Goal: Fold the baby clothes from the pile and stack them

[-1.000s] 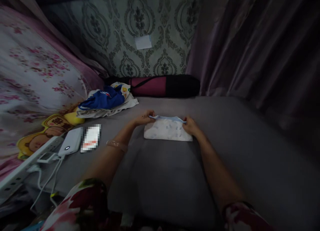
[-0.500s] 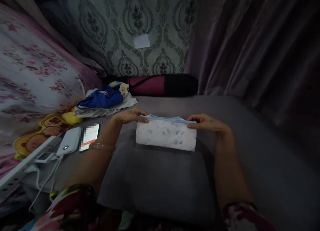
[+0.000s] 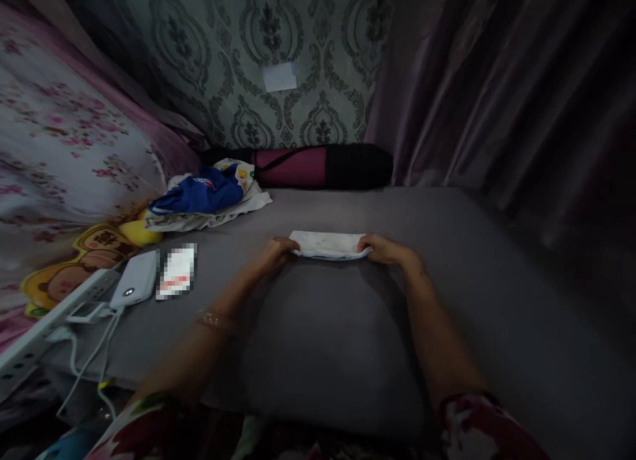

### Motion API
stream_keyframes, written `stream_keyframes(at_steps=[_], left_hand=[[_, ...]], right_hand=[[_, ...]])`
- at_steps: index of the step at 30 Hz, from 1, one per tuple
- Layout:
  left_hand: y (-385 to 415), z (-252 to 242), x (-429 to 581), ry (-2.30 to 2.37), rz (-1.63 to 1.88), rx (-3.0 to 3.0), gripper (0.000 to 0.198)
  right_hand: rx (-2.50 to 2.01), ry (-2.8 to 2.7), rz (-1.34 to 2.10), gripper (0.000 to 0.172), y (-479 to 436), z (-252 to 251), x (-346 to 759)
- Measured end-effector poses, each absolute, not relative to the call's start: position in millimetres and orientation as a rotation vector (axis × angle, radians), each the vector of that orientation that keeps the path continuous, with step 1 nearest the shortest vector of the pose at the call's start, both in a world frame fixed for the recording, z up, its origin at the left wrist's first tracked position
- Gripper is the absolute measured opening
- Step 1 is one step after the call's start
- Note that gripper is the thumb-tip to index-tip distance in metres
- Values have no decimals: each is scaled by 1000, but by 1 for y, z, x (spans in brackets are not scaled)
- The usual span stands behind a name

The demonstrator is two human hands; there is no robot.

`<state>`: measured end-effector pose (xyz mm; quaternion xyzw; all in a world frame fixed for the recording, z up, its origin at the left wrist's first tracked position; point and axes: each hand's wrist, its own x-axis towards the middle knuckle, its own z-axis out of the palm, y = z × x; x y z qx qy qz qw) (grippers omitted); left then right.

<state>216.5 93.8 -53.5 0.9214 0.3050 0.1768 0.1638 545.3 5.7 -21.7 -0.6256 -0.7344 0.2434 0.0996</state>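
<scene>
A white folded cloth with a pale blue edge point(image 3: 328, 244) is stretched between my hands, over the middle of the grey bed surface point(image 3: 328, 354). My left hand point(image 3: 281, 251) pinches its left end between thumb and fingers. At the right end, my right hand point(image 3: 382, 249) is closed on the cloth in the same way. The blue edge runs along the side nearest me, and the cloth shows as a narrow strip. Whether its underside touches the bed I cannot tell.
Heaped blue and white clothes point(image 3: 203, 193) lie at the back left, beside a maroon and black roll point(image 3: 322, 167) along the wall. On the left are a phone point(image 3: 177, 271), a white power bank point(image 3: 135, 280), a power strip point(image 3: 54, 324) and cables. Purple curtains point(image 3: 477, 82) hang at the right.
The cloth has tipped over, so its blue edge has gone from the far side to the near side and its printed face no longer shows. My hands have come slightly closer together.
</scene>
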Motion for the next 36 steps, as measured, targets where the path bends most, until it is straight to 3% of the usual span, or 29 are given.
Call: stream_keyframes(at_steps=[6, 9, 11, 14, 17, 20, 27, 36], left_hand=[[79, -72, 204, 875, 419, 2733, 51], [78, -69, 201, 882, 336, 2720, 54], [80, -65, 205, 929, 336, 2663, 46], [79, -60, 224, 1073, 501, 2598, 39], [73, -57, 254, 1187, 644, 2615, 44], [65, -58, 281, 1254, 577, 2675, 45], [65, -66, 302, 1301, 332, 2783, 51], [67, -79, 305, 1374, 144, 2708, 56]], right_hand=[[-2054, -2201, 882, 49, -1, -13, 539], [-1963, -2209, 1022, 42, -3, -8, 543], [-1930, -2183, 1052, 34, -2, -6, 544], [-1952, -2131, 769, 30, 3, -9, 531], [-1887, -2027, 247, 42, 8, -22, 499], [-1805, -2096, 36, 51, 10, -42, 464], [-1812, -2188, -7, 57, 13, -72, 442], [-1870, -2211, 195, 59, 20, -81, 447]])
